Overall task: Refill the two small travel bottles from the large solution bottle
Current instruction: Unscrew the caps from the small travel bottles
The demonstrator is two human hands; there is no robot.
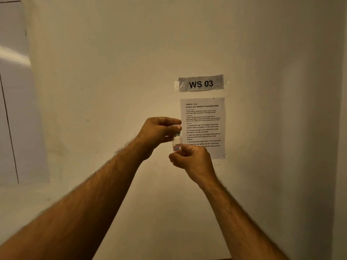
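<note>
Step in hand: working at the cap [177, 127] of one small travel bottle [177, 142]; judging from the pose, either unscrewing before the fill or tightening after it. Cannot tell which.
Left hand [159, 131]: curling over the top of the bottle, fingers pinching round the cap from above.
Right hand [189, 159]: gripping the lower part of the bottle from below, thumb and fingers pressing on its base.
Place of the bottle: being held upright in the air between both hands, in front of the wall [112, 91], just left of the instruction sheet [203, 117]; resting on no tabletop in this view.
Other task things: second travel bottle and large solution bottle not showing here.
Next move, as a judgement: turning the cap with the upper hand while keeping the body steady with the lower one; staying upright to avoid spilling, if any liquid is inside.
Bottle material and shape: small cylinder, translucent whitish plastic, smooth; level of content too unclear to tell.
Bottle marking: small white label [177, 148] with red border, handwritten, near the bottom.
Cap: mostly hiding under the fingers, looking pale.
Wall: matte, cream, plain.
Papers: taped sign [201, 83] reading "WS 03" above the printed sheet.
</note>
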